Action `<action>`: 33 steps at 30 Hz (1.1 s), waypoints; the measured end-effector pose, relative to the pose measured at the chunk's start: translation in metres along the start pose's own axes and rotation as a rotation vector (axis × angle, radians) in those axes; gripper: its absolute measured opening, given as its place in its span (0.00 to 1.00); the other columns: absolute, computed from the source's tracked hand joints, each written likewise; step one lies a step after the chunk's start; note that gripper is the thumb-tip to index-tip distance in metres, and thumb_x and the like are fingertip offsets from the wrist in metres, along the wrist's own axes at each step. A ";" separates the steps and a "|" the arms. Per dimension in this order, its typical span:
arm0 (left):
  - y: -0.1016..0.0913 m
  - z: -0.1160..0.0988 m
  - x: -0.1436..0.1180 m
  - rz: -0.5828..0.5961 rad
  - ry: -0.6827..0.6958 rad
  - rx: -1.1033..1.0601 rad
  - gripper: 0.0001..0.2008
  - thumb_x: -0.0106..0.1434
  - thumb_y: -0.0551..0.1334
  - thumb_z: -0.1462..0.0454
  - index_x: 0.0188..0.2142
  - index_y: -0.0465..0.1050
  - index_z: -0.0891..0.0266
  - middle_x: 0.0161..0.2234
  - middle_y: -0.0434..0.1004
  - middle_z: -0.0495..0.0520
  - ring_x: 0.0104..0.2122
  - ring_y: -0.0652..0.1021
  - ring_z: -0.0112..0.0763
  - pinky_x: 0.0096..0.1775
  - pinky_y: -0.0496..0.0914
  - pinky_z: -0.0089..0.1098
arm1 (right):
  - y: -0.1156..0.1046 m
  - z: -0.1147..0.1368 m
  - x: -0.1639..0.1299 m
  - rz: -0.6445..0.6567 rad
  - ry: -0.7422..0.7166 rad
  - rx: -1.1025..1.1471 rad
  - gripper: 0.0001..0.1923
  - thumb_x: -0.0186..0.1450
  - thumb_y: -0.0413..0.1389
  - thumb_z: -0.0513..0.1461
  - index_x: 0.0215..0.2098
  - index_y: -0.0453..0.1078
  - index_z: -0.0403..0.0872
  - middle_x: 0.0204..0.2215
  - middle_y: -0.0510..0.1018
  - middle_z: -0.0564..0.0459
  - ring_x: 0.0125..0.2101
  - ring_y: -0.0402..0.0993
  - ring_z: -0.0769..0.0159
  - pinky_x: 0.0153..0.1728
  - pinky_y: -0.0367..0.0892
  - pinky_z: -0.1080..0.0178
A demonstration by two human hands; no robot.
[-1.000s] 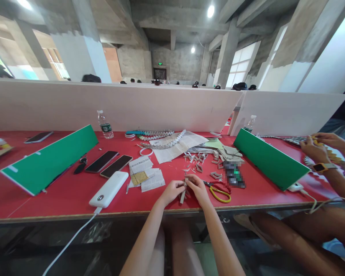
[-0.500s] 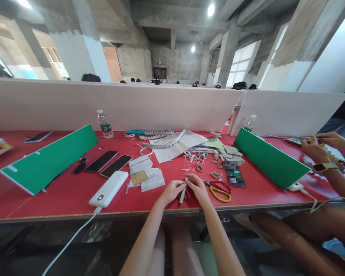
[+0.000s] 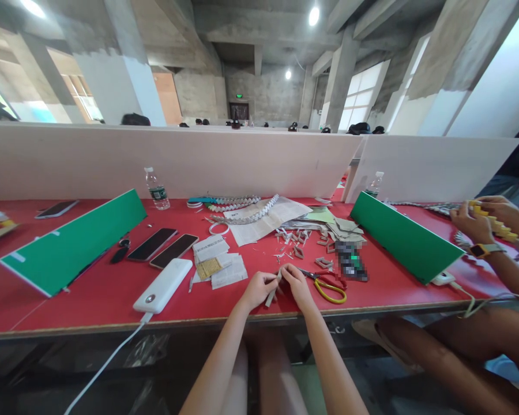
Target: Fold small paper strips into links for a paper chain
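Note:
Between my hands, near the table's front edge, is a folded paper strip (image 3: 270, 297), tilted with its lower end toward me. My left hand (image 3: 259, 288) pinches it from the left. The fingers of my right hand (image 3: 294, 282) close on its upper part from the right. Just right of that hand lie scissors (image 3: 331, 290) with yellow and red handles. Beyond my hands are several small folded paper links (image 3: 299, 252) and scraps. To the left rest cut paper pieces (image 3: 229, 271). Farther back, zigzag folded paper chains (image 3: 259, 213) lie partly on a printed sheet (image 3: 281, 217).
A white power bank (image 3: 163, 285) with a cable and two phones (image 3: 174, 251) lie to the left. Green dividers (image 3: 78, 242) stand on both sides of the red table (image 3: 99, 305). A water bottle (image 3: 157, 189) is at the back. At right, another person's hands (image 3: 473, 222) hold a yellow folded chain.
The lower end of the paper strip has swung slightly left in my fingers. My hands stay in nearly the same place. The other person's yellow chain shows more now.

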State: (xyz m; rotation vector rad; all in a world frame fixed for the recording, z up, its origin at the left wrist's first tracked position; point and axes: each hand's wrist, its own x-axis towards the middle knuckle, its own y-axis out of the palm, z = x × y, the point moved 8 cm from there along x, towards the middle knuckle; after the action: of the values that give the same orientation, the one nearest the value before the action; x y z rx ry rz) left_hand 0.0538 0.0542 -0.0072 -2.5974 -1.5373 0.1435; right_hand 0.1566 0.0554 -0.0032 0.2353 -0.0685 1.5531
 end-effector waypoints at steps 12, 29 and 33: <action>0.003 0.002 0.002 0.044 0.014 0.030 0.21 0.57 0.56 0.50 0.25 0.74 0.68 0.22 0.77 0.56 0.17 0.73 0.26 0.21 0.65 0.24 | -0.002 -0.004 0.001 0.008 0.053 0.075 0.11 0.55 0.56 0.46 0.22 0.66 0.47 0.19 0.69 0.57 0.22 0.64 0.69 0.27 0.59 0.67; 0.003 -0.004 -0.002 0.032 -0.007 0.015 0.18 0.56 0.57 0.53 0.23 0.72 0.67 0.18 0.75 0.54 0.15 0.72 0.27 0.17 0.64 0.24 | -0.004 0.000 -0.002 -0.029 0.021 0.048 0.15 0.54 0.58 0.46 0.19 0.61 0.46 0.16 0.66 0.59 0.20 0.59 0.72 0.23 0.56 0.68; 0.002 -0.003 -0.003 0.027 -0.009 -0.031 0.17 0.56 0.57 0.53 0.23 0.71 0.66 0.20 0.77 0.55 0.15 0.73 0.27 0.17 0.65 0.24 | 0.000 0.004 -0.003 0.007 0.011 0.021 0.14 0.55 0.56 0.48 0.23 0.65 0.46 0.20 0.70 0.57 0.23 0.63 0.70 0.25 0.58 0.68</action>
State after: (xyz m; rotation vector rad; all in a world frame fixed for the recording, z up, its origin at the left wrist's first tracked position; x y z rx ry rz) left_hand 0.0546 0.0507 -0.0041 -2.6452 -1.5197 0.1349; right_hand 0.1570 0.0520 0.0006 0.2430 -0.0447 1.5620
